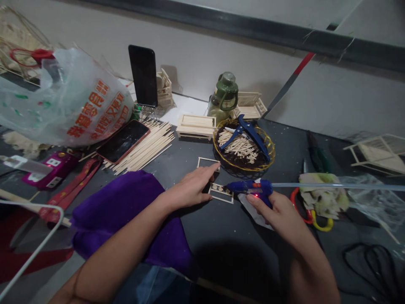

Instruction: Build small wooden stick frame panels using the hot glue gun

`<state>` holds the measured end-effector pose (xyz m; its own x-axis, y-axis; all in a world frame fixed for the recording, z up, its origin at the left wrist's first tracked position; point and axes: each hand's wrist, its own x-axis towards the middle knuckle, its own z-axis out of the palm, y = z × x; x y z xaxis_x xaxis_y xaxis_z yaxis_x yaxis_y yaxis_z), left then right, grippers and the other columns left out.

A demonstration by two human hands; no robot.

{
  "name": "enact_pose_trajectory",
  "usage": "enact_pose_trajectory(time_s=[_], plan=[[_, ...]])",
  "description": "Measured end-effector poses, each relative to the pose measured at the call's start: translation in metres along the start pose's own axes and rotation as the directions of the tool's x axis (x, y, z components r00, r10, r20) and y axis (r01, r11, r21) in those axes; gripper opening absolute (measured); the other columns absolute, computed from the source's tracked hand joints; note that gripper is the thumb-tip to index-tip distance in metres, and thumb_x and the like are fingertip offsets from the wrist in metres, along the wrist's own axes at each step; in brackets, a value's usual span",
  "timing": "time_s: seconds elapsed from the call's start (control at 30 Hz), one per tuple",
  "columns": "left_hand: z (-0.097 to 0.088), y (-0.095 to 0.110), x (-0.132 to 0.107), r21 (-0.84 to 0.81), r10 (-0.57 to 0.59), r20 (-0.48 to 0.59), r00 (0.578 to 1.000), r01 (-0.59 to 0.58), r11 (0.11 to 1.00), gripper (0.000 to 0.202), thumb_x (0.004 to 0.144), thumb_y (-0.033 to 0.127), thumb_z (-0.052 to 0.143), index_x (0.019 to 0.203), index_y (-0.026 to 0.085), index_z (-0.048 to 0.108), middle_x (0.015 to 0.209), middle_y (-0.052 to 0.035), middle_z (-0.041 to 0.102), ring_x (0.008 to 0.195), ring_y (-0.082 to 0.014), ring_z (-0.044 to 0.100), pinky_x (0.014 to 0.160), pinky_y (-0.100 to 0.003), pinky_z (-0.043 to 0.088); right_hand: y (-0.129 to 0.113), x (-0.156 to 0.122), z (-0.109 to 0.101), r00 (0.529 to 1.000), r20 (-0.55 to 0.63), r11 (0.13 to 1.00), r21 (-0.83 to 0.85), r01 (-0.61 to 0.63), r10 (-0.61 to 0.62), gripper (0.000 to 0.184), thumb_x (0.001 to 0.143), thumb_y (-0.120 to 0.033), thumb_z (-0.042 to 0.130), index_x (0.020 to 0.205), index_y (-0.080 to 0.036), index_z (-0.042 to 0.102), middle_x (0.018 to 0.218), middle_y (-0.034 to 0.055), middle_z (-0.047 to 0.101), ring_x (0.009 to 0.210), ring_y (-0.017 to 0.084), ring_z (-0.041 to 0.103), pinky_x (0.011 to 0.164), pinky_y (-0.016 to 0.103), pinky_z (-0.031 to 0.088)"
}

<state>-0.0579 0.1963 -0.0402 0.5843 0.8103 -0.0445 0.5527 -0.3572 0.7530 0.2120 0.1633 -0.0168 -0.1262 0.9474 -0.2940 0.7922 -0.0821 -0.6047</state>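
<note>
My right hand (281, 215) is wrapped round a blue glue gun (249, 186) with a small red light lit. A long clear glue stick (316, 185) runs out of its back to the right. The gun's dark nozzle points left, at a small frame of thin wooden sticks (223, 199) lying on the dark table; whether it touches cannot be made out. My left hand (193, 185) holds the frame down, with index finger and thumb at its left part. That hand hides some of the frame. Under the gun lies a pale scrap of paper (255, 211).
Behind my hands stands a yellow-rimmed basket (272, 145) with short stick pieces and a blue cutter (253, 135). A small wooden bench (196, 126), a green lantern (223, 95), loose sticks (155, 145) and phones (143, 76) sit farther back. Scissors (322, 223) lie right, purple cloth (126, 211) left.
</note>
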Motion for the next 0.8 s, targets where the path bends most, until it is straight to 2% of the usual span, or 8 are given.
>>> enact_pose_trajectory(time_s=[0.17,0.57,0.8], plan=[[0.001,-0.0009,-0.0002,-0.016,0.006,-0.014,1.0,-0.006,1.0,0.089,0.079,0.022,0.068,0.153,0.024,0.018,0.122,-0.0107,0.057,0.113,-0.0275,0.053,0.097,-0.043,0.044,-0.0002,-0.0003,-0.0007,1.0,-0.024,1.0,-0.025,0.01,-0.01,0.053,0.086,-0.066,0.049,0.088,-0.017,0.069,0.06,0.0031,0.064,0.052,0.018,0.057,0.046,0.026,0.039],[0.0017,-0.0017,0.0,-0.013,0.014,-0.02,1.0,-0.014,1.0,0.089,0.078,0.022,0.068,0.153,0.025,0.018,0.121,-0.0101,0.058,0.112,-0.0275,0.054,0.098,-0.044,0.044,0.0011,-0.0016,-0.0033,1.0,0.013,1.0,-0.002,0.001,-0.001,0.052,0.087,-0.065,0.048,0.087,-0.017,0.067,0.054,0.0023,0.06,0.048,0.018,0.054,0.044,0.026,0.037],[0.0007,-0.0005,-0.0003,-0.003,0.008,-0.011,1.0,-0.008,1.0,0.089,0.079,0.022,0.067,0.153,0.024,0.018,0.124,-0.0115,0.056,0.115,-0.0283,0.052,0.098,-0.044,0.044,0.0035,-0.0009,-0.0019,1.0,0.002,1.0,-0.01,-0.011,0.011,0.051,0.086,-0.065,0.05,0.082,-0.017,0.067,0.059,0.0042,0.065,0.051,0.018,0.057,0.045,0.026,0.038]])
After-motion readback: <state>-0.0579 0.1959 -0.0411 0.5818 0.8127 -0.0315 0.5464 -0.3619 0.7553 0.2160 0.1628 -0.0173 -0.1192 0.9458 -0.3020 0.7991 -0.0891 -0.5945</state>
